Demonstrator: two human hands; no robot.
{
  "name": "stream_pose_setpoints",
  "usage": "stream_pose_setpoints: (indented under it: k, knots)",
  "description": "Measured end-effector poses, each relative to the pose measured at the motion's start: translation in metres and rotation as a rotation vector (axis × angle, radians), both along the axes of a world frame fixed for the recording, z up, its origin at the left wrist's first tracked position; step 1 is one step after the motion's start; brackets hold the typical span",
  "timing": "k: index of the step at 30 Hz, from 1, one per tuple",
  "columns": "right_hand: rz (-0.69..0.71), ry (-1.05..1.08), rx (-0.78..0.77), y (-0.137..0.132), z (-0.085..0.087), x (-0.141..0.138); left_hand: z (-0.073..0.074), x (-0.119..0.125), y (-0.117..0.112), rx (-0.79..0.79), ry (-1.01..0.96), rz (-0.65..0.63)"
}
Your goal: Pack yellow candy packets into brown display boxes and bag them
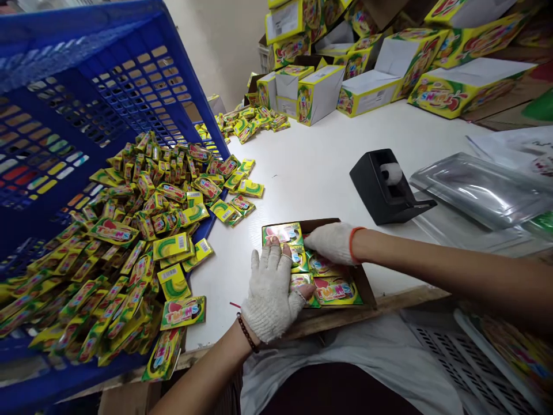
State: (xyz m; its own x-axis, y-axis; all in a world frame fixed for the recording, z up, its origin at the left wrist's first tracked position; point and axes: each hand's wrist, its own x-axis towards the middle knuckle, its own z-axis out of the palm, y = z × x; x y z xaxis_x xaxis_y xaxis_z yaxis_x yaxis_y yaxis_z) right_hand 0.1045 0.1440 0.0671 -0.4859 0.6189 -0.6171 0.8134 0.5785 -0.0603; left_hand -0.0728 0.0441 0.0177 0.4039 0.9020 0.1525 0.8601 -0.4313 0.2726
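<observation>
A shallow open carton sits at the table's front edge, holding small yellow-green packs printed "TWINS". My left hand, in a white glove with bare fingertips, lies flat over the packs on the carton's left side, fingers stretched out. From the right, my right hand, gloved in white with an orange cuff, reaches into the carton. Its fingers are bent and pressed together against the packs; their tips are hidden, so what they grip does not show. Left of the carton, a heap of similar packs spills from a blue crate.
A black tape dispenser stands behind the carton on the white table. Clear plastic trays lie at the right. Printed yellow cartons are stacked along the back, near another pile of packs.
</observation>
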Motion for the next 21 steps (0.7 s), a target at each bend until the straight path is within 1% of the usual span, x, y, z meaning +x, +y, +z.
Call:
stream_pose_setpoints:
  k: [2, 3, 4, 6, 8, 10, 12, 13, 15, 18, 19, 20, 21]
  knots:
    - [-0.014, 0.064, 0.027, -0.004, -0.009, 0.007, -0.001, -0.017, 0.003, 0.017, -0.096, 0.044]
    - [-0.029, 0.090, 0.045, -0.005, -0.013, 0.011, -0.001, -0.028, 0.007, 0.033, -0.100, 0.099]
    - [-0.045, 0.107, 0.055, -0.006, -0.018, 0.015, 0.000, -0.040, 0.013, 0.042, -0.058, 0.167]
    - [-0.074, 0.126, 0.056, -0.007, -0.027, 0.019, 0.005, -0.069, 0.028, 0.002, 0.164, 0.315]
    - [-0.118, 0.133, 0.034, -0.005, -0.034, 0.018, 0.011, -0.099, 0.047, -0.092, 0.415, 0.441]
    - [-0.148, 0.119, 0.000, -0.004, -0.036, 0.015, 0.015, -0.125, 0.063, -0.140, 0.521, 0.504]
    - [-0.156, 0.099, -0.016, -0.002, -0.035, 0.011, 0.016, -0.143, 0.076, -0.148, 0.536, 0.518]
    - [-0.154, 0.097, -0.015, -0.002, -0.034, 0.010, 0.015, -0.149, 0.081, -0.151, 0.535, 0.517]
    - [-0.164, 0.101, -0.012, -0.001, -0.032, 0.008, 0.015, -0.152, 0.089, -0.156, 0.517, 0.521]
    - [-0.191, 0.077, -0.033, 0.001, -0.029, 0.006, 0.019, -0.140, 0.095, -0.140, 0.452, 0.553]
    - [-0.209, 0.069, -0.046, 0.002, -0.027, 0.007, 0.022, -0.133, 0.095, -0.130, 0.349, 0.553]
    - [-0.235, 0.073, -0.055, 0.003, -0.024, 0.008, 0.026, -0.126, 0.094, -0.128, 0.168, 0.531]
    - [-0.264, 0.089, -0.054, 0.004, -0.020, 0.010, 0.030, -0.117, 0.092, -0.139, -0.082, 0.484]
